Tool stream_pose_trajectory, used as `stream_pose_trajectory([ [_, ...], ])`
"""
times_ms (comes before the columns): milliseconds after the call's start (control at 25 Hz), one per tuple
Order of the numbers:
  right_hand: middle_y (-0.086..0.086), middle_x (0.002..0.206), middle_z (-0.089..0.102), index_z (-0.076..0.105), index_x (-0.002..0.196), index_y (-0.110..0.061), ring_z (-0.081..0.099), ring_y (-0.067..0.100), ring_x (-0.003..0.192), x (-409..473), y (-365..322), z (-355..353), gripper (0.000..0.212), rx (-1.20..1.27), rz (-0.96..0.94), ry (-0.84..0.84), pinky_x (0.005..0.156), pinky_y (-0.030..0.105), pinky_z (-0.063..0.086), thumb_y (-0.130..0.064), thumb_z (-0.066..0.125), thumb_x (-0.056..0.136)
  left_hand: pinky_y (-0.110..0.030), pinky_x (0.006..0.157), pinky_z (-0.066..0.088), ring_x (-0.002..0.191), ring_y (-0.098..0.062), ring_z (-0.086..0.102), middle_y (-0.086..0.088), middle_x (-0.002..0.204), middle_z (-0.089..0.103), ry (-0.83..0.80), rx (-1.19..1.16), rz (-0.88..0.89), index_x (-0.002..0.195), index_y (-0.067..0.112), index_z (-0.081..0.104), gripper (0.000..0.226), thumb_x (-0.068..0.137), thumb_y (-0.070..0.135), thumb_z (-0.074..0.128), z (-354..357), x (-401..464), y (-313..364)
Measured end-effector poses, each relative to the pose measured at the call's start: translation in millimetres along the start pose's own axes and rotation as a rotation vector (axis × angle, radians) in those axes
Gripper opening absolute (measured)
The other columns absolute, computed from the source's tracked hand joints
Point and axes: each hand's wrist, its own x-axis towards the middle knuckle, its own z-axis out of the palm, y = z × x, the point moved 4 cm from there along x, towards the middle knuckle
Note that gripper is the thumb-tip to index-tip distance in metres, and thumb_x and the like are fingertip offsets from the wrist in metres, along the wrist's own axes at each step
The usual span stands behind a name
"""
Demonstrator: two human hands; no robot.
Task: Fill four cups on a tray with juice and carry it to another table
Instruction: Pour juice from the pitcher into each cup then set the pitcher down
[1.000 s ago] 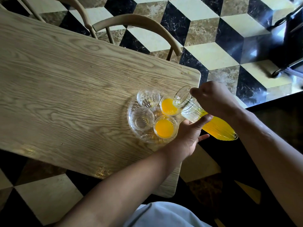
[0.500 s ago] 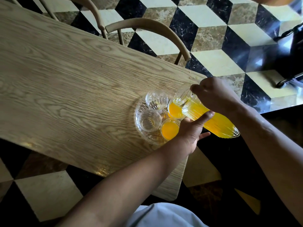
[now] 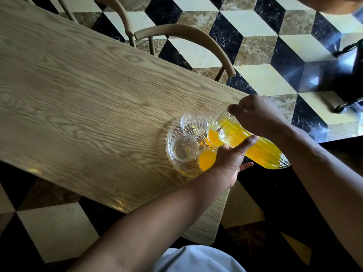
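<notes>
Pitcher point(image 3: 253, 143) tipped low over the tray point(image 3: 172, 154), long axis running from base at lower right up-left to the spout, which sits right over the far-right cup point(image 3: 213, 137). Right hand point(image 3: 257, 114) clenched on the handle end near the rim; left hand point(image 3: 229, 160) under the ribbed body, thumb pressed against the glass — fingers mostly hidden, so probably cradling rather than wrapping. Tray near the desk point(image 3: 88, 95) corner, four cups on it: two right ones hold juice, near-right cup point(image 3: 207, 158) beside the left hand. Two left cups — far point(image 3: 193, 123) and near point(image 3: 183, 147) — empty, lying up-left of the spout, along the pitcher's own axis. Next pour likely needs a short shift that way.
</notes>
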Motion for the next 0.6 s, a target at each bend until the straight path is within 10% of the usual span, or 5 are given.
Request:
stream_pose_trajectory([
  [600, 0.013, 0.070, 0.057, 0.065, 0.082, 0.000, 0.052, 0.027, 0.065, 13.9, -15.0, 9.3, 0.045, -0.144, -0.013, -0.016, 0.053, 0.028, 0.032, -0.040, 0.054, 0.099, -0.038, 0.072, 0.062, 0.095, -0.018, 0.053, -0.004, 0.104, 0.047, 0.017, -0.079, -0.027, 0.110, 0.007, 0.059, 0.112, 0.019, 0.063, 0.090, -5.5, -0.1, 5.4],
])
